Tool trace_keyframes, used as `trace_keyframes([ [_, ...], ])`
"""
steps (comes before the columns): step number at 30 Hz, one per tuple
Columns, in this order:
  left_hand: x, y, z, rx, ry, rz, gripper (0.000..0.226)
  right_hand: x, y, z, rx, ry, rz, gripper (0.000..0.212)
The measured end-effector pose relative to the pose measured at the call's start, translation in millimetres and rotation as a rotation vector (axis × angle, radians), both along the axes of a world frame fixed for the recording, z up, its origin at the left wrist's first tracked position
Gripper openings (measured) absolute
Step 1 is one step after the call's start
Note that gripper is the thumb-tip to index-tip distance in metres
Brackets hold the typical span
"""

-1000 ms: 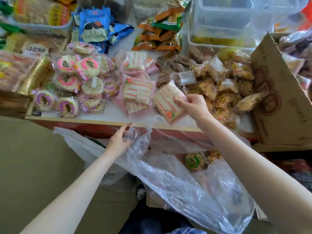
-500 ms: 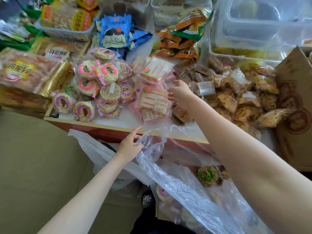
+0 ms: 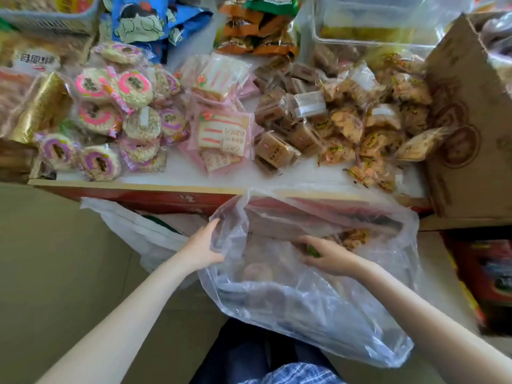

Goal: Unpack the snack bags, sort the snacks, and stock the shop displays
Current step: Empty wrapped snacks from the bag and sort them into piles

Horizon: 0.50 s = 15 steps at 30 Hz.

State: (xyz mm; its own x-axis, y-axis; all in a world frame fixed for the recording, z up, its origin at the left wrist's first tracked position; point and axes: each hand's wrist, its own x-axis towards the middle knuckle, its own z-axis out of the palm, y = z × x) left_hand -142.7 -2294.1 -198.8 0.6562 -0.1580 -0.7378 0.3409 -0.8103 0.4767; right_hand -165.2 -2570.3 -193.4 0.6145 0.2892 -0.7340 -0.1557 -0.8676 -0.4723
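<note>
A large clear plastic bag [image 3: 318, 309] hangs open below the display's front edge with a few snacks left inside. My left hand [image 3: 201, 249] grips the bag's left rim. Inside the bag, my right hand [image 3: 328, 254] curls round a round snack with a green label [image 3: 313, 251]. On the display lie sorted piles: round rice cakes with pink and purple rings [image 3: 110, 115], pink-wrapped toast packs [image 3: 221, 134], brown square packs [image 3: 279, 120] and golden cracker packs [image 3: 374, 126].
A cardboard box [image 3: 471, 120] stands at the right end of the display. Clear plastic bins [image 3: 374, 29], orange-green bags [image 3: 257, 26] and blue cartoon bags [image 3: 149, 20] sit at the back. A white bag [image 3: 133, 228] hangs left of the clear one. Red boxes [image 3: 484, 281] stand low right.
My right hand left the pink toast pack on its pile and dropped into the clear bag, where it now holds a green-labelled snack. My left hand shifted lower along the bag's rim.
</note>
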Motion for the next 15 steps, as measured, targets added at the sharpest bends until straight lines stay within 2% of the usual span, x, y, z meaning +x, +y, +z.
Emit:
trace_keyframes([
  [2, 2.4, -0.4, -0.6, 0.012, -0.015, -0.018, 0.089, -26.7, 5.6, -22.9, 0.032, 0.177, 0.106, 0.053],
  [4, 7.5, -2.2, 1.4, 0.022, -0.035, -0.031, 0.087, -42.3, 10.7, -39.8, 0.078, 0.202, 0.164, 0.049],
  [6, 11.2, -8.7, 4.0, 0.009, -0.062, -0.054, 0.086, -43.5, 6.0, -52.8, 0.056, 0.036, -0.002, 0.044],
  [8, 13.0, -18.1, 4.4, -0.025, -0.099, -0.087, 0.084, -32.9, -10.1, -68.9, -0.135, -0.25, -0.228, 0.041],
  [9, 13.0, -23.0, 4.3, -0.03, -0.109, -0.1, 0.084, -26.5, -18.6, -76.3, -0.247, -0.325, -0.313, 0.041],
  [10, 12.8, -27.3, 4.0, -0.028, -0.121, -0.107, 0.084, -20.0, -25.4, -83.5, -0.338, -0.331, -0.365, 0.046],
  [12, 12.5, -33.3, 3.3, -0.009, -0.142, -0.119, 0.084, -12.6, -29.5, -95.4, -0.423, -0.194, -0.37, 0.06],
  [13, 12.4, -36.3, 4.4, 0.002, -0.148, -0.128, 0.084, -12.7, -27.6, -100.7, -0.436, -0.155, -0.335, 0.061],
  [15, 13.7, -39.8, 6.1, 0.025, -0.152, -0.138, 0.083, -17.2, -17.9, -104.9, -0.477, -0.216, -0.231, 0.051],
])
